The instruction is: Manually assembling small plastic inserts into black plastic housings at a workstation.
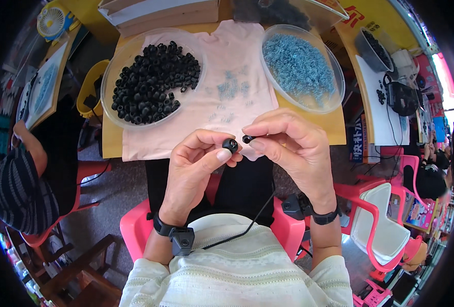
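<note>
In front of my chest, just off the table's near edge, both hands are raised close together. Between its thumb and fingers my left hand [202, 152] pinches a round black hollow piece [230, 145], which looks like a cord-stopper body; its opening faces up and shows something pale inside. My right hand [291, 143] pinches a smaller black plug-like piece [247, 138], held a little apart from the round one. A clear tub [105, 97] of black round and cylindrical pieces lies to the left. On the right, a clear tub [339, 94] holds many tiny light-blue springs.
A pink cloth [150, 146] covers the yellow table [334, 130], with loose springs [229, 87] scattered on it. Boxes [160, 18] stand along the back. A person [25, 189] sits at the left. Pink chairs [370, 220] stand at the right.
</note>
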`<action>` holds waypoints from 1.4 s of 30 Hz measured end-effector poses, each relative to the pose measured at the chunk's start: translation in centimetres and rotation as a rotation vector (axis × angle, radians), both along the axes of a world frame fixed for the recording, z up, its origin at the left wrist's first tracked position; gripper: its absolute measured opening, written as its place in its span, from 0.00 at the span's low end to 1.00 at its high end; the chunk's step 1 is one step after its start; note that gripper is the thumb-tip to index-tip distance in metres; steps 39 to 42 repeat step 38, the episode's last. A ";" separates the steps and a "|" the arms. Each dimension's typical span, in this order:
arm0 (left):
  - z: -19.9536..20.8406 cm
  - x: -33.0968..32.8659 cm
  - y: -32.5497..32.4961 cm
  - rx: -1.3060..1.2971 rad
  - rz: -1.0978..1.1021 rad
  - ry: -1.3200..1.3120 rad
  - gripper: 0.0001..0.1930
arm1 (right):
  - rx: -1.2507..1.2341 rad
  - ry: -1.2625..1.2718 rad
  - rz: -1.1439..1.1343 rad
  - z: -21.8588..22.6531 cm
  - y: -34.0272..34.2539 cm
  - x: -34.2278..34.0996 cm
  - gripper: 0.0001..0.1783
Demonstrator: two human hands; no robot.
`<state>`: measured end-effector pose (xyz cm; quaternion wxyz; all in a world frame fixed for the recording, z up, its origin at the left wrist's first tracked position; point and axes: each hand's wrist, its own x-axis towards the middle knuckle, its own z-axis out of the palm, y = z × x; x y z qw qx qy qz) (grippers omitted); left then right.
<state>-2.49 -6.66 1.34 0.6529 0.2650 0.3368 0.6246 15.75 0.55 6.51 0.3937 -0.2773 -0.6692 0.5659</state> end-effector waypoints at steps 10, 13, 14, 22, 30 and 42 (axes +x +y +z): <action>0.1 0.0 0.2 -0.039 -0.035 -0.049 0.10 | -0.006 0.012 0.041 -0.1 0.1 -0.5 0.11; -0.1 -0.1 0.2 -0.030 -0.034 -0.054 0.09 | 0.009 -0.004 0.038 -0.1 0.0 -0.7 0.11; -0.2 0.0 0.2 -0.022 -0.035 -0.058 0.09 | 0.011 -0.006 0.037 -0.2 0.0 -0.7 0.11; -0.6 0.1 0.0 -0.023 -0.087 -0.140 0.10 | -0.047 0.059 0.052 -1.1 -0.1 -0.6 0.09; 0.2 0.1 0.0 0.005 -0.053 0.003 0.09 | -0.209 0.067 0.013 -0.3 -0.9 -0.6 0.08; -1.2 -0.1 -0.2 -0.080 -0.232 -0.367 0.09 | -0.026 0.086 0.077 -1.5 -0.4 0.2 0.11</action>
